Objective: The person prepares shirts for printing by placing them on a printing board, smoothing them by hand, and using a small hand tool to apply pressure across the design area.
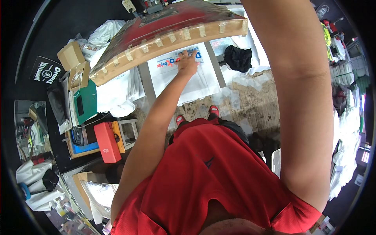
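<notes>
My left hand [187, 62] rests with fingers spread on a white sheet with blue and red print [164, 78], which lies on a grey-edged board [150, 94]. Above it is a large raised panel [156, 37], red on top, with a tan rim patched with tape. My right arm [299, 98] stretches up along the right side and out past the top edge, so its hand is not visible. A black cloth [237, 58] lies to the right of the printed sheet.
At the left are white fabric piles [117, 100], an open cardboard box [70, 58], a green board [84, 105] and a red case [106, 143]. Stacked white goods [346, 137] line the right side. My feet stand on a worn wooden floor [250, 98].
</notes>
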The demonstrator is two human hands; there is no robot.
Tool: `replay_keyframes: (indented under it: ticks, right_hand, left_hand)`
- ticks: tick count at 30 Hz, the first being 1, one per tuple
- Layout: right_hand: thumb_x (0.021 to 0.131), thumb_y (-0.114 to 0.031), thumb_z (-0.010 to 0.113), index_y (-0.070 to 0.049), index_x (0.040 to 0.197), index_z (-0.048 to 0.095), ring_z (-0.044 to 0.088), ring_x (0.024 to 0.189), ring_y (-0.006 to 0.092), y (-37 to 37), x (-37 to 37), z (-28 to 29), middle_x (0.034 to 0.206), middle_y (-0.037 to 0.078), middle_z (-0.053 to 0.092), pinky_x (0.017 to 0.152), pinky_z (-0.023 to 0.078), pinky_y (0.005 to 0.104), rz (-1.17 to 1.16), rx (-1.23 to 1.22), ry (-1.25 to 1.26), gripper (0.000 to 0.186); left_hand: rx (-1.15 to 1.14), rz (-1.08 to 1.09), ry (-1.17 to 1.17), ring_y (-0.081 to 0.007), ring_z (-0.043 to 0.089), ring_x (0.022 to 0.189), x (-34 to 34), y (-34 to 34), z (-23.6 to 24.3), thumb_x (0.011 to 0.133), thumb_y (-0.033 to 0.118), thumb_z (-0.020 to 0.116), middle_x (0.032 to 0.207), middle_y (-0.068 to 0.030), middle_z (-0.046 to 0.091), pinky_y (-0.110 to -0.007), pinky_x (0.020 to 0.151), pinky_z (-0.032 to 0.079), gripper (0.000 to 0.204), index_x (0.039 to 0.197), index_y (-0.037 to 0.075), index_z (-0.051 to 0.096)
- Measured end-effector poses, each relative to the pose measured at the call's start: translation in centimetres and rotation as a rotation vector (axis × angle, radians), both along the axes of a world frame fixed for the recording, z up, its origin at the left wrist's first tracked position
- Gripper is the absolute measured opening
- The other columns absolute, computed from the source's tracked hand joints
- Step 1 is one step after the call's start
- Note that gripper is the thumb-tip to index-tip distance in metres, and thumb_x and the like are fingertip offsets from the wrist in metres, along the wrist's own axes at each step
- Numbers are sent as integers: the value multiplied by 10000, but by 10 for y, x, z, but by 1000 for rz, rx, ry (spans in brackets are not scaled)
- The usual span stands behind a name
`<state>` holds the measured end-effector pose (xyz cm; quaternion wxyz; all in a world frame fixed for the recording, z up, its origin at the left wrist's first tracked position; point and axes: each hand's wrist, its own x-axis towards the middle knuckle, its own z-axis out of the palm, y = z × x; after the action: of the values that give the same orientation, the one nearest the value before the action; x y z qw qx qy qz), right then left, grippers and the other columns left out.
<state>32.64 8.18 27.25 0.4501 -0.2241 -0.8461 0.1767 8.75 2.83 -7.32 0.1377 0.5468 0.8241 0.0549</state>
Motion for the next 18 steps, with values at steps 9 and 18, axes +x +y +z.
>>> replay_keyframes:
  ticks: [9,18]
  right_hand:
    - [802,-353,711,-114,1286,609,527,1183,392,6,-15,17,1242,229,582,985,443,511,-16,70,15,549]
    - [810,-347,700,-125,1291,606,513,1199,395,12,-61,50,1252,232,573,993,435,514,-34,231,38,538]
  left_hand:
    - [-194,66,-68,-437,197,1447,-1,19,19,840,376,737,1577,-144,170,-760,1025,332,839,1539,426,275]
    - [-156,110,-80,-455,208,1451,-3,16,23,775,395,778,1564,-176,220,-625,1080,381,877,1529,334,336]
